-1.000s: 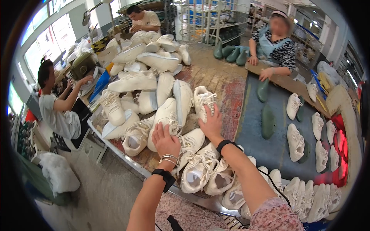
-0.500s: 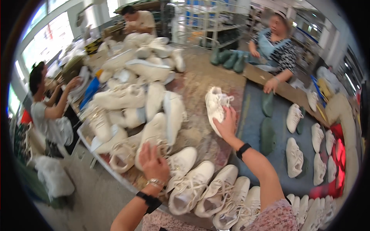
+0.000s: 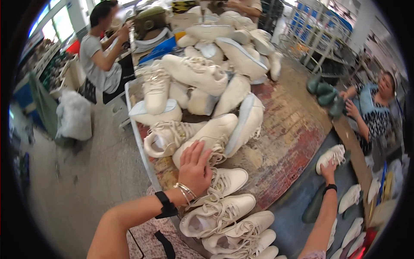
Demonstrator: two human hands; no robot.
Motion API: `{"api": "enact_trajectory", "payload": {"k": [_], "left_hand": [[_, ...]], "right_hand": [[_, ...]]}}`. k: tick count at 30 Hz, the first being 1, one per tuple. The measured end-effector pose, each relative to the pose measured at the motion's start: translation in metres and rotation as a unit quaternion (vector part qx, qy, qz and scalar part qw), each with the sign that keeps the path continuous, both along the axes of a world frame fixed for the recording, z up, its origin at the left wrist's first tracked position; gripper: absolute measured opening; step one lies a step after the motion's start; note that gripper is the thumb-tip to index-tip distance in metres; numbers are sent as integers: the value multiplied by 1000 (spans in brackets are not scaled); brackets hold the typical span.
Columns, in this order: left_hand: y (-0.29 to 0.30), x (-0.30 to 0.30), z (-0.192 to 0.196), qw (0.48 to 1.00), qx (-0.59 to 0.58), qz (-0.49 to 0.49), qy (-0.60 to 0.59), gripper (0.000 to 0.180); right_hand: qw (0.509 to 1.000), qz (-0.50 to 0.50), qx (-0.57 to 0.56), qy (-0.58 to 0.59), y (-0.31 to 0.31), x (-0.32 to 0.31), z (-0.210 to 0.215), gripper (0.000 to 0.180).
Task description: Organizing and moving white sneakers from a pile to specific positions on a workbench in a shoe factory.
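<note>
Since half a second ago both hands have shifted: my right hand (image 3: 330,169) has carried its white sneaker (image 3: 331,156) farther out to the right, onto the blue-grey belt (image 3: 289,216), and my left hand (image 3: 195,169) has come down on the cream sneaker (image 3: 207,140) at the near edge of the pile (image 3: 207,73). Left grip: palm and spread fingers lie flat over that shoe's heel end, pressing, not closed round it. Right grip: fingers clasp the white sneaker from below, by its heel end I think; part of the hold is hidden. Cream sneaker lies directly under and just beyond my left palm, long axis running from near-left up to far-right, toe pointing away toward the pile. Left hand is touching it; right is well apart, across the worn red-brown surface (image 3: 284,138). White sneaker's long axis tilts up to the right, just past my right fingertips. A laced open sneaker (image 3: 166,137) sits just left of the cream one, touching it. A row of finished sneakers (image 3: 224,216) runs below my left wrist along the near edge. Green shoe lasts (image 3: 323,90) lie far right by a seated person (image 3: 373,112); another person (image 3: 97,47) sits at far left.
</note>
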State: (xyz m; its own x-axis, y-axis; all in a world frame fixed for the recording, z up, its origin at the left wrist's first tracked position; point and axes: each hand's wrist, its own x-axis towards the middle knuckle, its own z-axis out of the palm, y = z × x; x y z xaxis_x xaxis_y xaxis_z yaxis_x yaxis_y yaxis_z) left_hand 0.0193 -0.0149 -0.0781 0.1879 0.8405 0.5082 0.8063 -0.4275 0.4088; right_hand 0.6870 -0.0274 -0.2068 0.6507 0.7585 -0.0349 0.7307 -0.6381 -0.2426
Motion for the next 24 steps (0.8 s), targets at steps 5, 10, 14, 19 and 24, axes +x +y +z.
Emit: {"api": "enact_trajectory", "payload": {"k": [5, 10, 14, 19, 24], "left_hand": [[6, 3, 0, 1000, 5, -19, -17, 47], [6, 2, -2, 999, -8, -22, -47, 51], [2, -1, 0, 997, -23, -20, -75, 49], [-3, -3, 4, 994, -40, -43, -89, 49], [6, -3, -5, 993, -48, -55, -88, 50]], "right_hand": [[955, 103, -165, -226, 74, -77, 85, 50], [892, 409, 192, 10, 177, -298, 169, 46], [792, 550, 262, 40, 229, -449, 205, 55], [818, 546, 155, -91, 276, -524, 205, 55], [867, 463, 173, -60, 225, -523, 242, 49]]}}
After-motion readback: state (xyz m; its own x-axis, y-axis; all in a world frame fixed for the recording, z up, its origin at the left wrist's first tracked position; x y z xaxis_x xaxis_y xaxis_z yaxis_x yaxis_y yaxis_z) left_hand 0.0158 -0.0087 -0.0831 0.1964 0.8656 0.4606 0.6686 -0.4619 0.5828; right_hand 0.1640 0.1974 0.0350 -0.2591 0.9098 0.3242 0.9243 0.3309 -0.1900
